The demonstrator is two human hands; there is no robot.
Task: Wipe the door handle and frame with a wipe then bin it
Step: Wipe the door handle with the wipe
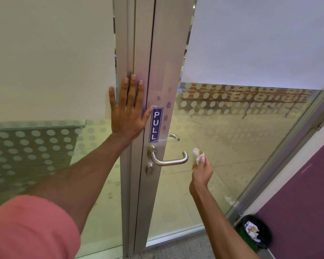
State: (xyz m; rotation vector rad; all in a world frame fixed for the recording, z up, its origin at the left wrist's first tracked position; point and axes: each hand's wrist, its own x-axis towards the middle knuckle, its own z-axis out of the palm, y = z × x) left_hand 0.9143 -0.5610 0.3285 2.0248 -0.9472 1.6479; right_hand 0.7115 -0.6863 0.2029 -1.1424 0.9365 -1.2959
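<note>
We're at the glass door [241, 146], left hand braced on the frame, right hand holding the wipe beside the handle.

Aluminium door frame [138, 53] runs top to bottom at centre. Our left hand [128, 113] lies flat on it, fingers [132, 86] spread, thumb touching the blue PULL sticker [155, 124]. Steel lever handle [168, 157] sits below the sticker, keyhole [150, 168] under it. Our right hand [202, 170] pinches a crumpled white wipe [197, 153] just beside the lever's free end, not touching. Black bin [266, 240] on the floor at lower right holds crumpled white papers [252, 230].
</note>
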